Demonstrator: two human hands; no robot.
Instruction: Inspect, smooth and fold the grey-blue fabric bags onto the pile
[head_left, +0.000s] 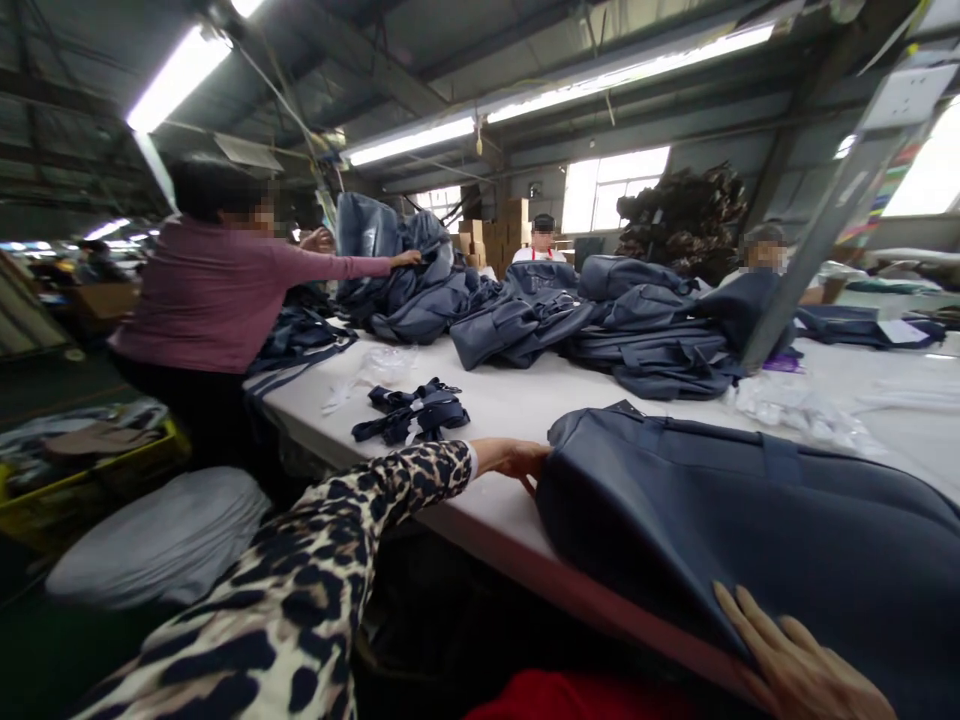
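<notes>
A large dark navy bag (pixel 750 530) lies on the white table (pixel 510 400) right in front of me. My left hand (pixel 514 458), in a leopard-print sleeve, reaches across and rests at the bag's left edge; its fingertips slip under the fabric and are hidden. My right hand (pixel 802 660) lies flat on the bag's near edge at the bottom right, fingers stretched out and apart.
A bundle of navy straps (pixel 412 412) and clear plastic wrap (pixel 382 365) lie further left on the table. A pile of navy bags (pixel 570 310) fills the middle. A person in a mauve top (pixel 217 290) reaches into the pile; others stand behind. A slanted metal post (pixel 825 230) rises at right.
</notes>
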